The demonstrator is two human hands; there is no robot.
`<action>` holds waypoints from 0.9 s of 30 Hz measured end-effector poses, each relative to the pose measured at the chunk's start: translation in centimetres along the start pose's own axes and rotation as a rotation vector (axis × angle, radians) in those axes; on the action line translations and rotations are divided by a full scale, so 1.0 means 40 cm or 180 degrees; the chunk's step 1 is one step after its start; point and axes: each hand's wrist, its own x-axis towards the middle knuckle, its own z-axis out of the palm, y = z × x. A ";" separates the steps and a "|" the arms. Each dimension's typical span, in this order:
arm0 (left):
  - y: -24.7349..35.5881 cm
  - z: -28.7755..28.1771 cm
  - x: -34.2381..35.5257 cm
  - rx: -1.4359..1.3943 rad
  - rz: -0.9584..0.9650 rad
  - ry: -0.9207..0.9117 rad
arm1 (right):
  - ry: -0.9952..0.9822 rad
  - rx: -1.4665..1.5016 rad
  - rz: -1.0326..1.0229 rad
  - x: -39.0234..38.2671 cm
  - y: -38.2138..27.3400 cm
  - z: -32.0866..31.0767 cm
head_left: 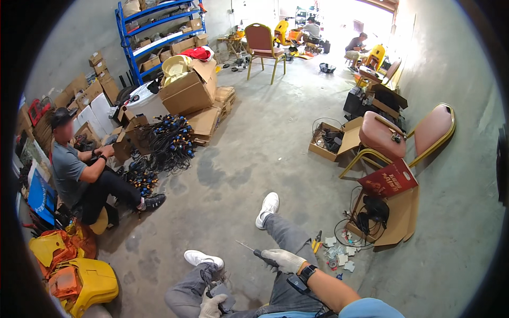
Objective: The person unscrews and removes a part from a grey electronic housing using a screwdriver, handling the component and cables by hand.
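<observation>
The right hand clasps a screwdriver pointing forward-left from its fingers, away from the box the left hand grips.

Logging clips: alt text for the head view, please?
White-gloved right hand holds a black tool with thin metal shaft; white-gloved left hand, a gray boxy device. A gray-shirted co-worker sits beside black cables.
</observation>
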 end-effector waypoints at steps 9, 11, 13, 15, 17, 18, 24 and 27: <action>-0.054 -0.065 0.035 -0.0371 -0.0064 0.0018 | -0.0210 0.0374 -0.0239 0.012 0.010 -0.011; -0.067 -0.072 0.055 -0.0450 0.0068 -0.0085 | -0.0242 -0.0143 -0.0667 0.042 0.059 -0.042; -0.072 -0.076 0.052 -0.0270 -0.0159 -0.0011 | -0.0254 -0.2045 -0.1886 0.012 0.058 -0.044; -0.080 -0.079 0.058 -0.0447 -0.0160 -0.0063 | -0.0141 -0.1163 -0.1095 -0.023 0.010 -0.016; -0.087 -0.091 0.064 -0.0615 -0.0138 -0.0092 | -0.0064 -0.0286 -0.0307 -0.013 -0.008 0.002; -0.092 -0.068 0.072 -0.0469 -0.0126 -0.0161 | -0.0067 -0.0071 -0.0374 -0.002 0.014 -0.021; -0.110 -0.085 0.074 -0.0549 -0.0034 -0.0277 | -0.0114 -0.0228 -0.0731 0.016 0.041 -0.024; -0.114 -0.088 0.075 -0.0564 -0.0192 -0.0171 | -0.0071 -0.0060 -0.0426 0.022 0.035 -0.023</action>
